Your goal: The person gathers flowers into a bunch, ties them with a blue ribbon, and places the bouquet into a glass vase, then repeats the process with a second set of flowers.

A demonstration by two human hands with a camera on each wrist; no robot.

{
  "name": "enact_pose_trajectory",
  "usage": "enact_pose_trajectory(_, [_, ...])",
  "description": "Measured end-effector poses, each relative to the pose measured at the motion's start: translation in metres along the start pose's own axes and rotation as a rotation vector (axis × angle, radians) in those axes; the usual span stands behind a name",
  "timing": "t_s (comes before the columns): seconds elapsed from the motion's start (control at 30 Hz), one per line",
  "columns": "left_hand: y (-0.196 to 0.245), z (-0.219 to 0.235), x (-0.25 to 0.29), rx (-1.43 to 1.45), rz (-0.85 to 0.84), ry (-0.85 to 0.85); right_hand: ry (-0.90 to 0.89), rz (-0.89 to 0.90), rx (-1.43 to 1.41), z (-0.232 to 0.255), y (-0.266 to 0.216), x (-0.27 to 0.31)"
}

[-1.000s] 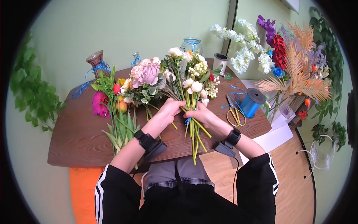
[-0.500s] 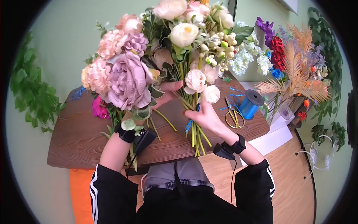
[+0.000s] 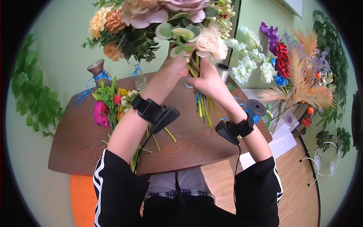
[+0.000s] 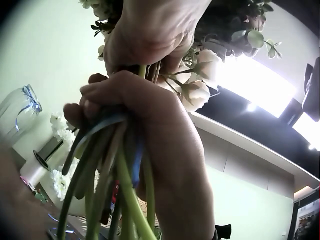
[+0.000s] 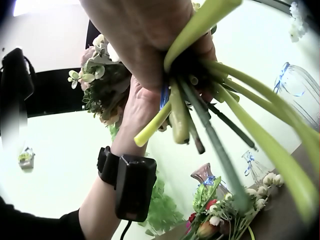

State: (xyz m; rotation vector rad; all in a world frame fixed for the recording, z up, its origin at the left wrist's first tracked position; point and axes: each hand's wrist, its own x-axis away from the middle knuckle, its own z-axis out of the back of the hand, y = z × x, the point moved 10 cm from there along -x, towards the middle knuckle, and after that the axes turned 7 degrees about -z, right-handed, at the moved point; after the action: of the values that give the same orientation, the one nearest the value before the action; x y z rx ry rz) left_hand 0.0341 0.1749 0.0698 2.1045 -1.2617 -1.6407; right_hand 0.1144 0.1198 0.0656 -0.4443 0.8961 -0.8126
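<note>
Two hands hold up a bouquet (image 3: 145, 36) over a table (image 3: 83, 140).
Left of the bouquet stands a tinted vase (image 3: 99, 72); beneath its blooms (image 3: 185, 11), the left hand (image 3: 174, 68) appears curled round the stems (image 3: 204, 109), fingertips partly hidden; lower down, the right hand (image 3: 209, 80) wraps them; right of it, a blue spool (image 3: 256, 109).

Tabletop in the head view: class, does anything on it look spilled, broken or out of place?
Nothing visible looks spilled or broken. Slightly untidy: loose blue ribbon straggles over the table beside the brownish glass vase, which stands upright.
</note>
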Motion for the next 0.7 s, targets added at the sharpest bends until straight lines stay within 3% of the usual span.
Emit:
enact_pose_trajectory(0.1, [0.009, 0.006, -0.035, -0.087, -0.062, 0.006, -0.050, -0.028, -0.127, -0.005, 0.024, -0.040])
enact_pose_trajectory(0.17, [0.016, 0.015, -0.056, -0.163, -0.089, 0.021, -0.141, -0.017, -0.190, -0.004, 0.019, -0.061])
enact_pose_trajectory(0.27, [0.022, 0.030, -0.088, -0.253, -0.114, 0.042, -0.065, 0.116, -0.267, 0.022, -0.001, -0.096])
enact_pose_trajectory(0.3, [0.022, 0.035, -0.098, -0.281, -0.119, 0.050, -0.117, 0.130, -0.412, 0.026, -0.005, -0.107])
enact_pose_trajectory(0.33, [0.020, 0.041, -0.108, -0.301, -0.122, 0.050, -0.054, 0.187, -0.468, 0.035, -0.008, -0.121])
enact_pose_trajectory(0.4, [0.015, 0.054, -0.127, -0.357, -0.124, 0.069, 0.061, 0.111, -0.358, 0.049, 0.005, -0.146])
enact_pose_trajectory(0.57, [-0.009, 0.087, -0.164, -0.453, -0.102, 0.099, 0.432, 0.358, -0.395, 0.049, 0.047, -0.203])
enact_pose_trajectory(0.7, [-0.030, 0.112, -0.176, -0.501, -0.076, 0.116, 0.409, 0.231, -0.530, 0.017, 0.096, -0.245])
